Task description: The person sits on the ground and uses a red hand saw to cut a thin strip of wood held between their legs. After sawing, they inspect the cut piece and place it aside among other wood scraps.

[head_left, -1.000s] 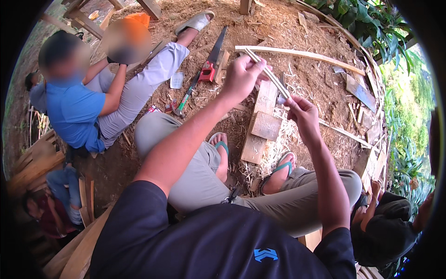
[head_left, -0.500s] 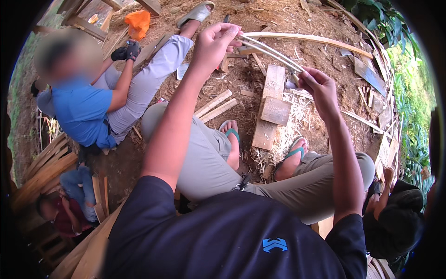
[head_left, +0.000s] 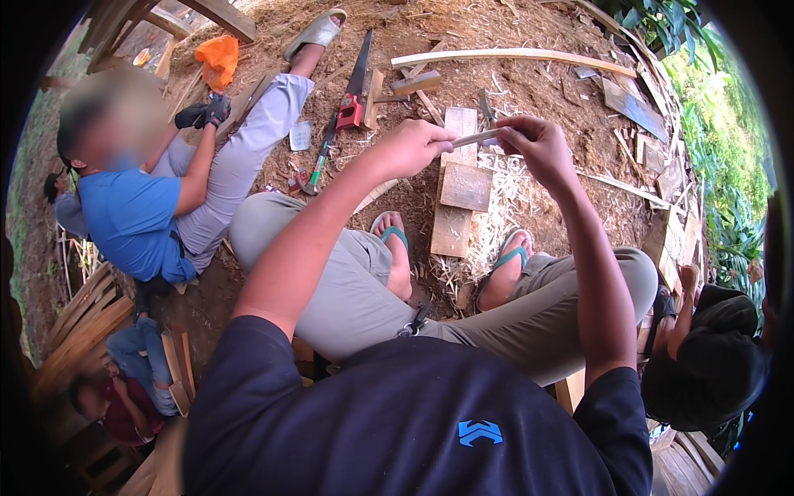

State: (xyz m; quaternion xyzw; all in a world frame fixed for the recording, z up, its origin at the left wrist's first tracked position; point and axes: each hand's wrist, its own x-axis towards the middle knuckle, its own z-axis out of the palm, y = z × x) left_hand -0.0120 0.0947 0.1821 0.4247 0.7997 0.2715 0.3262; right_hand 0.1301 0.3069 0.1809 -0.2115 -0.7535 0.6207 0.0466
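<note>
My left hand and my right hand are raised in front of me above the ground, a short gap between them. Thin pale wooden strips bridge that gap. Both hands pinch them, left fingers on one end and right fingers on the other. Beneath them, a plank lies on the ground between my feet, with a short flat board across it. Curly wood shavings are heaped beside the plank. A dark blade shows just beyond the strips, its lower part hidden.
Ahead on the left lie a handsaw with a red handle and a tool with a green grip. A long wooden strip lies farther off. A gloved co-worker in blue sits at left; a person in black is at right.
Both hands have come down and nearer to each other, the left one moving right. The strips between them show a shorter length. The saw, partly hidden before, is now in sight.
</note>
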